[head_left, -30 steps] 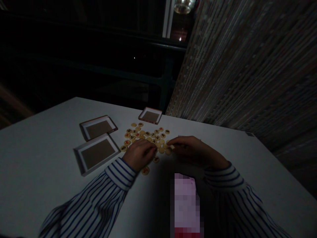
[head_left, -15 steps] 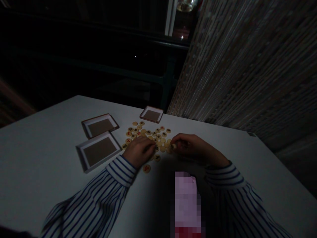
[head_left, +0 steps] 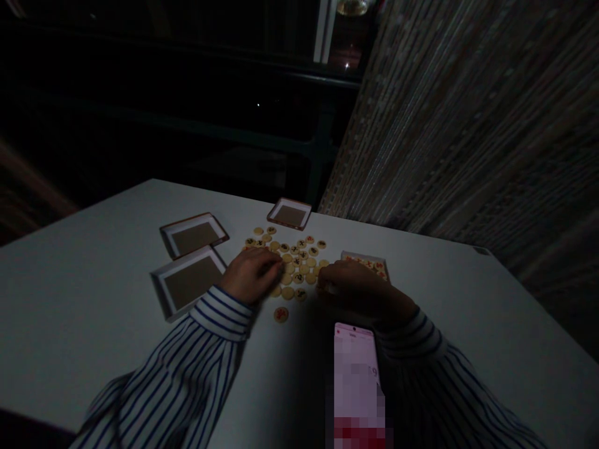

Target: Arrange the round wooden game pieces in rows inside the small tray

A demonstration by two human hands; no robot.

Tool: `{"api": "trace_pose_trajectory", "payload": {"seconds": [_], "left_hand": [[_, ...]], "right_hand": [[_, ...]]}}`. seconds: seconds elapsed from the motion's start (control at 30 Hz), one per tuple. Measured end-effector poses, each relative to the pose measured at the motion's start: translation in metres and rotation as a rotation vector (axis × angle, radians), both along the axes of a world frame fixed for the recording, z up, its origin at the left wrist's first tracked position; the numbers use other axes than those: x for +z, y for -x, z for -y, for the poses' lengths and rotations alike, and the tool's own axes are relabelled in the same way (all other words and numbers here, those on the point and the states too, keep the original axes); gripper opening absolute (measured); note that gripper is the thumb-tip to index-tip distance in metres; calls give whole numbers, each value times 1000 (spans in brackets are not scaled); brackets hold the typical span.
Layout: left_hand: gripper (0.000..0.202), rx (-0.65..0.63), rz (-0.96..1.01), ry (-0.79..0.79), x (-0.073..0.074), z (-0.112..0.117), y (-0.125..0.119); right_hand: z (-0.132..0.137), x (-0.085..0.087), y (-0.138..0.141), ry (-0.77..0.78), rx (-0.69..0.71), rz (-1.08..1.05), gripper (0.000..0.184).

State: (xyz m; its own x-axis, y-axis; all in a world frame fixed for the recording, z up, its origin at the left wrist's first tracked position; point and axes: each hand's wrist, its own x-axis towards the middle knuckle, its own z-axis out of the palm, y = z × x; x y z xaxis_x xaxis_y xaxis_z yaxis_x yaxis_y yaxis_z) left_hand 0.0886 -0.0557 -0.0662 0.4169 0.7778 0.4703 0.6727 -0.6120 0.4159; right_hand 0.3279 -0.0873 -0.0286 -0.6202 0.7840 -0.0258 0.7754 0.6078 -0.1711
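Round pale Chinese chess pieces (head_left: 298,279) with red or black characters lie in a loose cluster, some blank side up. My left hand (head_left: 250,272) rests over the cluster's left side, fingers curled and thumb near the forefinger; whatever they hold is hidden. At the right edge of the cluster my right hand (head_left: 355,285) is bent downward, with a sliver of a pale piece at its shaded fingertips. Just behind it stands a small box (head_left: 384,262) holding rows of red-marked pieces, partly covered by the hand. One red piece (head_left: 281,315) lies apart, nearer me.
Two shallow trays, one brown-rimmed (head_left: 163,240) and one white (head_left: 161,299), stand on the left. Another brown-rimmed tray (head_left: 309,215) sits at the back edge of the white table (head_left: 93,249). A lit phone (head_left: 355,355) lies in front of me. A string curtain (head_left: 421,125) hangs at right.
My right hand has turned downward and shifted slightly, and the box of red pieces behind it now shows. My left hand has moved left and a little back, uncovering pieces.
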Motion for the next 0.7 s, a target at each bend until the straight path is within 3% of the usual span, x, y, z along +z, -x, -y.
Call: {"api": "trace_pose_trajectory", "payload": {"seconds": [0.33,0.53,0.7], "left_hand": [[13,-178,-119,112,-4,0,4],[17,-178,-202,188,-2,3,5],[23,-179,-277,211,2,4,6]], "right_hand": [[12,-1,14,-95,29,124,11],[10,-16,12,-158,42,168,12],[12,-15,11,-172,55,163,10]]}}
